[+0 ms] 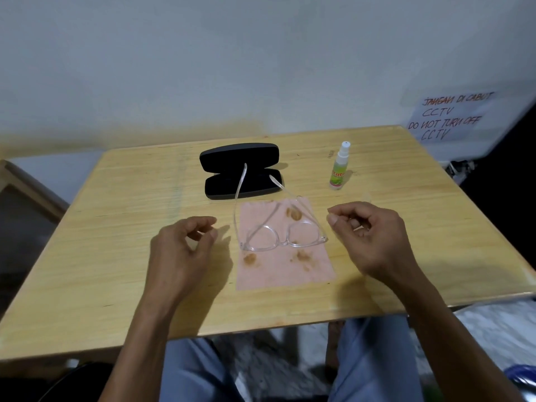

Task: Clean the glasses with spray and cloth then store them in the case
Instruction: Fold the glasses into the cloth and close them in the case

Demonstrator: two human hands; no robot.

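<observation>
While both hands, left (182,250) and right (368,236), hover loosely curled and empty, the clear glasses (282,236) lie unfolded on the stained pink cloth (285,271), with the spray bottle (340,166) untouched and the black case (242,175) open, so storing remains.

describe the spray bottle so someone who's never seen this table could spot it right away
Start at the wooden table and look to its far right part, beyond the right hand. There the spray bottle stands upright, to the right of the open black case. It is the only upright thing there: small, clear, yellow-green inside, with a white nozzle.
</observation>
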